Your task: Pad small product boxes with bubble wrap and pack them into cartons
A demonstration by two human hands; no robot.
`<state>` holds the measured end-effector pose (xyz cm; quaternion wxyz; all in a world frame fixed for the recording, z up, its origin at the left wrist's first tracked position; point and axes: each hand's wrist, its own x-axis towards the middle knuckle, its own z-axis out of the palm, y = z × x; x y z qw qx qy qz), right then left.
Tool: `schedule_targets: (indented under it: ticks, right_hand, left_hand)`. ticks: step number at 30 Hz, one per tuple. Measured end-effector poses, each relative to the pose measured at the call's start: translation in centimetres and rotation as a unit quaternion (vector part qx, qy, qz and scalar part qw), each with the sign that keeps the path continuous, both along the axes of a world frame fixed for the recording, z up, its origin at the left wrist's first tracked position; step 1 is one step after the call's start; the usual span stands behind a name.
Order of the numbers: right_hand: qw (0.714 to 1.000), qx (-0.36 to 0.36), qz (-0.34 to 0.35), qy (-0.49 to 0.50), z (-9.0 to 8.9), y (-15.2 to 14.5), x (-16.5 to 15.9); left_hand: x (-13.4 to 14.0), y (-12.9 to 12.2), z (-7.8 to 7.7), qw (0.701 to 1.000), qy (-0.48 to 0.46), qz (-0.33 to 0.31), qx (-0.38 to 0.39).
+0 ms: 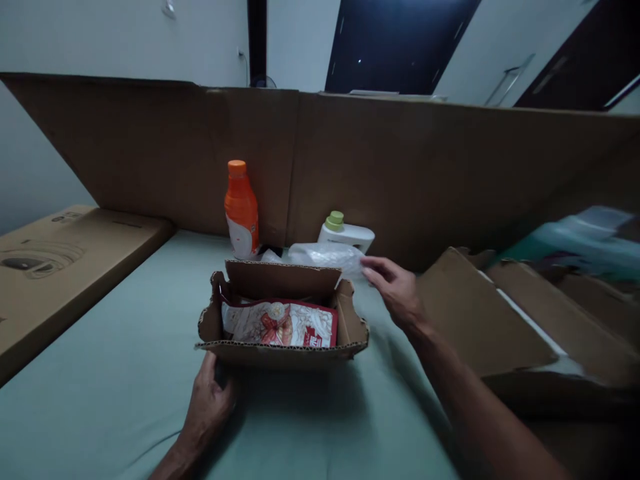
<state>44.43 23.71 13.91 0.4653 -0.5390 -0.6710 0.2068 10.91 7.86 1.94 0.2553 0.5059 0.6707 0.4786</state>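
A small open cardboard box (280,357) sits in the middle of the green cloth with its flaps raised. Inside lies a red-and-white printed packet (305,323). My left hand (207,397) grips the box at its near left corner, its fingertips partly hidden by the cardboard. Beyond the box's right side, my right hand (395,290) pinches the edge of a clear plastic wrap (327,255) between thumb and fingers. The wrap lies behind the box, which hides part of it.
An orange bottle (241,213) and a white bottle with a green cap (345,233) stand behind, near a tall cardboard panel (400,160). At left is a flat carton (60,267). An open carton (490,313) and a blurred teal bottle (575,243) are at right.
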Motion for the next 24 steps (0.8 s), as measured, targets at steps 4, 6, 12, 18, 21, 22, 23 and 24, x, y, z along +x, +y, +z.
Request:
schedule_targets:
  ticks: [4,6,12,18,21,22,23,24]
  right_hand:
    - [0.987,-0.13,-0.065,0.062,-1.6,-9.7,4.9]
    - [0.975,-0.21,-0.056,0.037,-3.3,-13.8,6.5]
    - [0.958,-0.222,-0.051,-0.174,-5.6,-20.6,9.4]
    - [0.981,-0.149,0.029,-0.125,-3.8,-19.4,4.9]
    - [0.982,-0.136,0.119,-0.052,-4.4,-16.9,0.1]
    - [0.981,-0.134,0.133,-0.037,-4.8,-16.0,-1.3]
    - [0.981,-0.131,0.142,-0.025,-5.2,-15.3,-2.6]
    - [0.981,-0.127,0.146,-0.013,-5.5,-14.7,-3.6]
  left_hand:
    - [0.2,-0.2,1.0,1.0,-0.014,-0.019,-0.02]
    - [0.1,-0.3,1.3,1.0,-0.008,-0.023,-0.02]
    - [-0.3,-0.5,1.2,0.999,-0.016,-0.028,-0.014]
    - [-0.8,-0.3,2.4,0.998,-0.043,-0.048,0.003]
    - [-1.0,0.0,2.9,0.997,-0.064,-0.045,-0.009]
    - [-1.0,0.1,3.0,0.997,-0.066,-0.045,-0.016]
    - [-1.0,0.2,3.0,0.997,-0.065,-0.046,-0.024]
    - [-1.0,0.3,3.1,0.997,-0.062,-0.045,-0.032]
